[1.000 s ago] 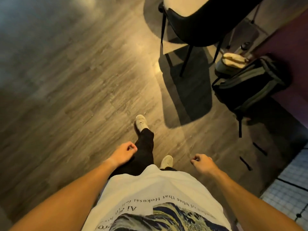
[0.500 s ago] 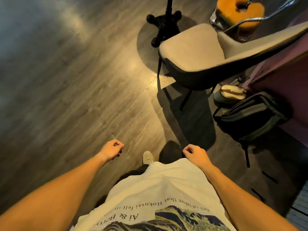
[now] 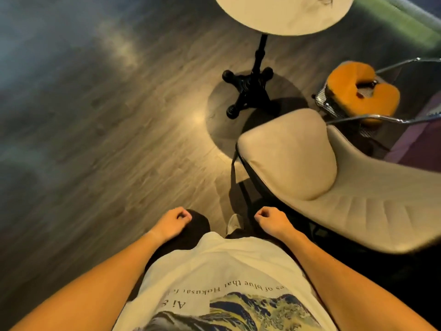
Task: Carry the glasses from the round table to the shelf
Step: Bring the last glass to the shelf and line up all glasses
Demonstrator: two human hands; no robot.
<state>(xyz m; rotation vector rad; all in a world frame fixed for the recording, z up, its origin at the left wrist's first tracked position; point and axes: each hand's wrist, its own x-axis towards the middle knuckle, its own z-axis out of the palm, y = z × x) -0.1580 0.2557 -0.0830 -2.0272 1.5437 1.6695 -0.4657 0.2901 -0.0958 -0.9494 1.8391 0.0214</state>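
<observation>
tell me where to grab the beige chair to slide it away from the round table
On the beige chair, probably the backrest's top rim, coming from above and behind with the right hand. That curved rim faces you and lies nearest that empty, curled hand, while the seat points toward the round table.

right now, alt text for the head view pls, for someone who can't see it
Looking down, both empty hands, left hand and right hand, are loosely curled above a wood floor. Ahead stands the round table on a black pedestal; a beige chair sits to the right.
</observation>
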